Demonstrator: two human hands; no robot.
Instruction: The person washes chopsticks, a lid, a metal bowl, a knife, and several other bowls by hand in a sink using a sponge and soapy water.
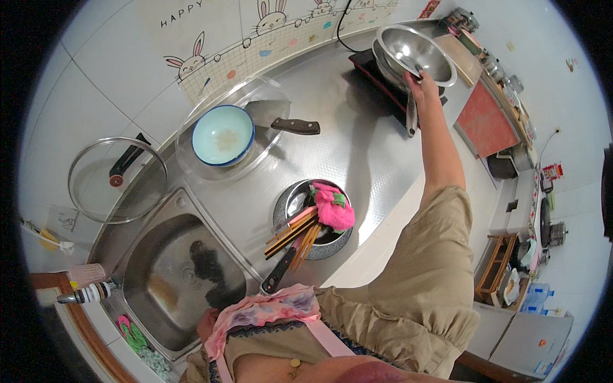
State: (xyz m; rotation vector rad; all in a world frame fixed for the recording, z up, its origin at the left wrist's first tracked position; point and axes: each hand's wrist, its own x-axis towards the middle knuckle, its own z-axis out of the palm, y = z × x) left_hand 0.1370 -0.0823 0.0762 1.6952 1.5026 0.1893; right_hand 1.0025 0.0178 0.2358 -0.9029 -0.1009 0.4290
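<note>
At the upper right, my right hand (424, 89) grips the near rim of a stainless steel basin (411, 45). The basin is tilted over a metal pan whose handle (411, 117) points back towards me. Beneath the pan lies a black induction cooker (378, 79). Only a bit of my left hand (207, 325) shows, low by the sink's front edge; my clothing hides the rest, so its fingers cannot be made out. Ahead of my body stands a grey speckled pot (330, 251). Chopsticks, a black-handled knife (279, 271) and a pink cloth (335, 208) rest across its top.
A pale blue enamel bowl (223, 136) and a cleaver (296, 126) lie on a clear lid or tray (184, 160). A glass pan lid (91, 201) leans by the wall. The steel sink (158, 258) has a faucet (88, 292) at left.
</note>
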